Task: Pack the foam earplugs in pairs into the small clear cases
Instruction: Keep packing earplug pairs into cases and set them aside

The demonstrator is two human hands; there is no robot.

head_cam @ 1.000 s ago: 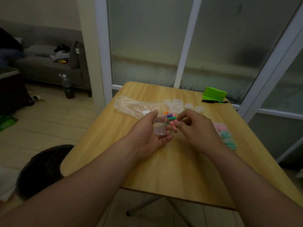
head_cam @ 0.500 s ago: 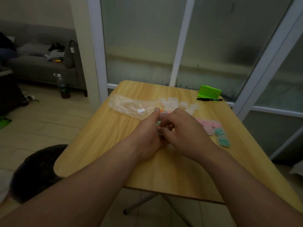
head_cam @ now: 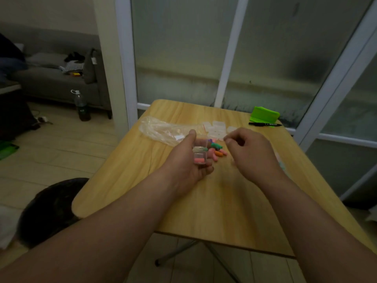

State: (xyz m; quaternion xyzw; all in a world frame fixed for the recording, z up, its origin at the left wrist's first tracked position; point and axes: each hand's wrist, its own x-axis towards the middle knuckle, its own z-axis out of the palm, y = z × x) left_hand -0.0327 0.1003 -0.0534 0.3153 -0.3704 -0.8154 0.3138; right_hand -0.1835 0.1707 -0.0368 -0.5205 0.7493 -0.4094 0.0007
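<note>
A small clear case (head_cam: 200,154), lid open and with pink earplugs (head_cam: 199,160) in it, is held over the middle of the table (head_cam: 214,201) by the left hand (head_cam: 189,166), thumb and fingers curled round it. The right hand (head_cam: 248,152) is held just beside it, fingers curled in, with nothing seen between them. Loose earplugs (head_cam: 217,149) are heaped just behind the case. Empty cases (head_cam: 216,128) and a plastic bag (head_cam: 161,129) are laid toward the far edge.

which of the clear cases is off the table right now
The case held in the left hand, with pink earplugs showing inside; the other cases lie on the table farther back.
</note>
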